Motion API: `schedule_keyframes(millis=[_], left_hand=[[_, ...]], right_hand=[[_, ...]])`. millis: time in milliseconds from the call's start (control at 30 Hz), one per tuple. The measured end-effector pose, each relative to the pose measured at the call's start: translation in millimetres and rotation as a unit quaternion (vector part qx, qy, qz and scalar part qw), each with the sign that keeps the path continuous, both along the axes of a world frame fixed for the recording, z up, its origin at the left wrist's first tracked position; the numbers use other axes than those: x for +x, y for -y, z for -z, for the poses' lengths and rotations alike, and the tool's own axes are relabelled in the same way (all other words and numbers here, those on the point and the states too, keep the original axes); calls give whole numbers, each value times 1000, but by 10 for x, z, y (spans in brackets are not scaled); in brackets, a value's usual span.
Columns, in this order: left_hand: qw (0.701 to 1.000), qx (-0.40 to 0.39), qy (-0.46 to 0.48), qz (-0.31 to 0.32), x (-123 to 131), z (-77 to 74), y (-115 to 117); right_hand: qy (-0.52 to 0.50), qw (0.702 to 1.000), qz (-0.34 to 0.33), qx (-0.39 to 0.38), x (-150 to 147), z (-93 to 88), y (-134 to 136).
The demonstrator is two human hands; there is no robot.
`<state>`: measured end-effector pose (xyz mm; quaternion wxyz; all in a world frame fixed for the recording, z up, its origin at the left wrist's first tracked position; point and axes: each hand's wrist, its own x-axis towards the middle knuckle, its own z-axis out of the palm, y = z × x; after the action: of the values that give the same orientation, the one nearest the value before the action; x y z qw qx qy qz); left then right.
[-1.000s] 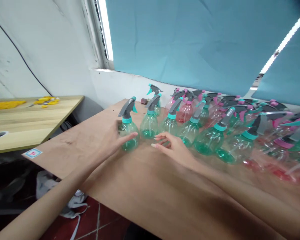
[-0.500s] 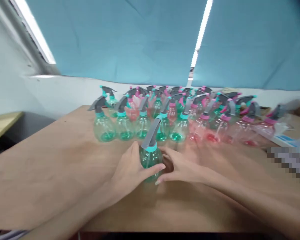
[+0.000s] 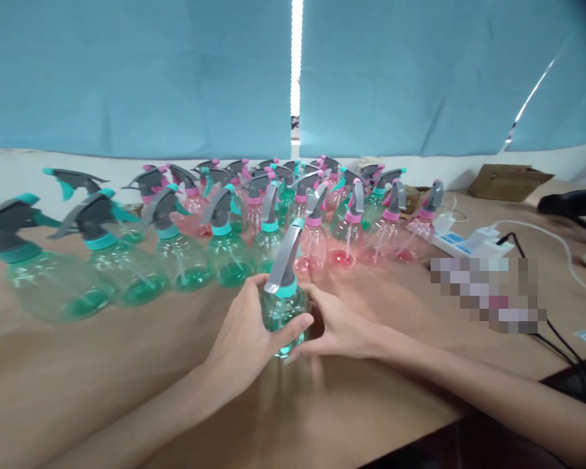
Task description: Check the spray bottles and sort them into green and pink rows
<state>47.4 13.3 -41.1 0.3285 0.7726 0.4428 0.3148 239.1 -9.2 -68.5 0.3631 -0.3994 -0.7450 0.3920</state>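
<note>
A green see-through spray bottle [image 3: 286, 306] with a teal collar and grey trigger head stands upright between my hands, near the front of the table. My left hand [image 3: 249, 329] wraps its left side, thumb across the front. From the right, my right hand [image 3: 339, 322] curls round the same bottle, its fingertips partly hidden behind it. Just beyond is a front row of similar bottles: green ones [image 3: 229, 260] to the left and pink ones [image 3: 342, 251] to the right. More green and pink bottles crowd behind them.
On the right of the brown table [image 3: 176, 391] lies a white power strip [image 3: 461, 244] with plugs and cables. A cardboard box [image 3: 510, 181] and a black object [image 3: 573, 208] sit farther back. Blue curtain [image 3: 176, 78] hangs behind the table. Part of the right side is pixelated.
The view has swung to the right, so the bottle rows appear shifted left and the power strip shows more fully. Both hands stay round the same green bottle.
</note>
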Motion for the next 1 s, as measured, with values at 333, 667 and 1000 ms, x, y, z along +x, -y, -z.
schedule_keyframes(millis=[333, 667, 1000], left_hand=[[999, 13, 25, 17, 198, -295, -220], [997, 3, 70, 38, 110, -376, -201], [997, -9, 61, 39, -66, -378, -89]], right_hand=[[-13, 1000, -16, 9, 7, 72, -146], [-29, 997, -53, 37, -151, 55, -194], [158, 982, -46, 92, 137, 373, -235]])
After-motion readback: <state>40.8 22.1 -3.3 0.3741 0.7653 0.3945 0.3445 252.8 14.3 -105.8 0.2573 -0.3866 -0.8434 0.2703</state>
